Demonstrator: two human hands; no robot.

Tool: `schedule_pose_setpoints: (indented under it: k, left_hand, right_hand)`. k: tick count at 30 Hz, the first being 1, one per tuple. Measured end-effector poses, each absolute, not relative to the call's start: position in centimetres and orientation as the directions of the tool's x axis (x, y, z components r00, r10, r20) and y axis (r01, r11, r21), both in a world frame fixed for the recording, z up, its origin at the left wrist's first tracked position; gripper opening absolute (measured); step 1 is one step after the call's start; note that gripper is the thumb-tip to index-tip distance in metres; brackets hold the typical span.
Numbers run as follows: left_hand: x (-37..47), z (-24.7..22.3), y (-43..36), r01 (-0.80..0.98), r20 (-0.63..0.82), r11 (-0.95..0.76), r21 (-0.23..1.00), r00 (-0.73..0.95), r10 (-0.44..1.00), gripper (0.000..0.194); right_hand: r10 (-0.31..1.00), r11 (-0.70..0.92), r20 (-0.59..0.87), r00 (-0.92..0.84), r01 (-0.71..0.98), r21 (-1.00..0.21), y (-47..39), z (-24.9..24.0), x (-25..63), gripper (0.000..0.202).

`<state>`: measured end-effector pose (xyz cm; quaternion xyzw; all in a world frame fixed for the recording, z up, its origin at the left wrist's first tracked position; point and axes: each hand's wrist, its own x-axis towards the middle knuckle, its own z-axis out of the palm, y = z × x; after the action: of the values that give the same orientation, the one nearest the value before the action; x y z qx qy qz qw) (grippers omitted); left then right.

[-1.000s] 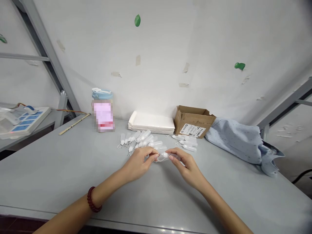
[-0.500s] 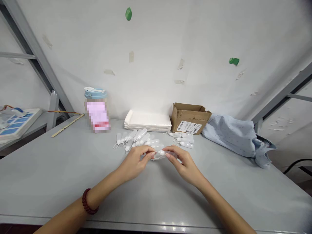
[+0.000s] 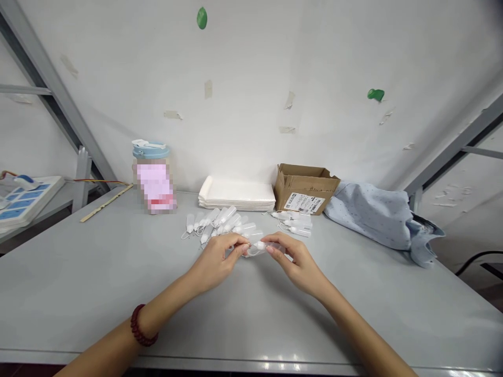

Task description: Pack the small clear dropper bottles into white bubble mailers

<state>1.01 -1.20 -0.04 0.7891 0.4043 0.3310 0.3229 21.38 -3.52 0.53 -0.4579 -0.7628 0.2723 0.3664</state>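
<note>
In the middle of the table, my right hand [image 3: 293, 257] pinches a small translucent dropper bottle [image 3: 261, 245] near its white cap, which points left. A thin loop hangs below the cap. My left hand [image 3: 222, 259] is closed in a pinch just left of the cap, at the bottle's tip; the small part between thumb and finger is too hidden to make out. Just behind my hands lies a loose pile of similar bottles [image 3: 226, 220], with white caps and thin loops. Several more bottles [image 3: 298, 229] lie to the right, in front of the carton.
A stack of white padded envelopes [image 3: 238, 195] and an open cardboard box [image 3: 304, 183] stand against the wall. To the right lies a light blue cloth [image 3: 373, 214]. At the left are a blue-lidded container [image 3: 151, 151], a thin strip [image 3: 106, 203] and a power strip [image 3: 29, 196].
The view has shifted slightly. Both hands keep nearly the same pinch on the bottle, and the piles look unchanged.
</note>
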Motion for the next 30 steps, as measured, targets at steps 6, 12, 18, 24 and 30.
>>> schedule_pose_setpoints:
  k: [6, 12, 18, 24, 30]
  left_hand:
    - [1.0, 0.1, -1.3, 0.414, 0.271, -0.464, 0.783, 0.445, 0.853, 0.022]
    - [1.0, 0.1, -1.3, 0.418, 0.282, -0.473, 0.775, 0.442, 0.852, 0.022]
    - [0.9, 0.0, -1.3, 0.435, 0.286, -0.494, 0.753, 0.461, 0.840, 0.022]
    - [0.8, -0.4, -1.3, 0.490, 0.369, -0.619, 0.614, 0.514, 0.774, 0.021]
    - [0.8, -1.5, -1.0, 0.525, 0.415, -0.741, 0.418, 0.615, 0.671, 0.021]
  right_hand:
    - [0.894, 0.442, 0.315, -0.319, 0.514, -0.735, -3.5, 0.6, 21.4, 0.026]
    - [0.895, 0.440, 0.316, -0.314, 0.511, -0.738, -3.4, 0.5, 21.5, 0.025]
    - [0.896, 0.439, 0.311, -0.318, 0.516, -0.735, -3.4, 0.5, 21.4, 0.022]
    - [0.867, 0.493, 0.344, -0.359, 0.528, -0.692, -3.4, 0.3, 21.5, 0.020]
    - [0.817, 0.574, 0.387, -0.428, 0.530, -0.624, -3.1, -0.4, 21.5, 0.022]
